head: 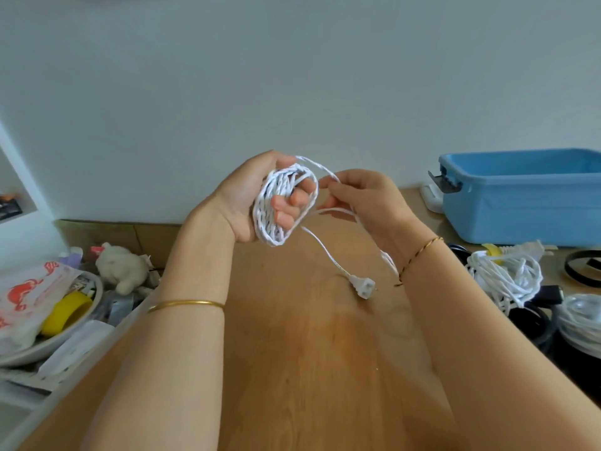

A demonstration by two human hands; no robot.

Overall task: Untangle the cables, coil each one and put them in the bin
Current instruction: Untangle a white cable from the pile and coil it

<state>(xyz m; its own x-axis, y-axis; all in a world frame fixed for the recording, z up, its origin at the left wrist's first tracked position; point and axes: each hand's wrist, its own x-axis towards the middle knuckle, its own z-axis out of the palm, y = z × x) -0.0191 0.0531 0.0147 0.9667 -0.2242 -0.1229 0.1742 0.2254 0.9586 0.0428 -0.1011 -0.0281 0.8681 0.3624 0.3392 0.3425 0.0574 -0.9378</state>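
Note:
A white twisted cable (271, 209) is wound in several loops around my left hand (250, 196), whose fingers curl through the coil and hold it above the table. My right hand (361, 198) pinches the loose strand of that cable just right of the coil. The free end hangs down, and its white plug (364, 285) dangles low over the wooden table (309, 353). The blue plastic bin (520, 196) stands at the back right; I cannot see what lies inside it. A tangle of white cables (505, 275) and black cables (533, 323) lies at the right.
A grey bowl (94, 297) with a yellow tape roll (66, 312), a printed plastic bag and a small white plush toy (122, 266) sit at the left, beside a clear tray. A white wall stands close behind the table.

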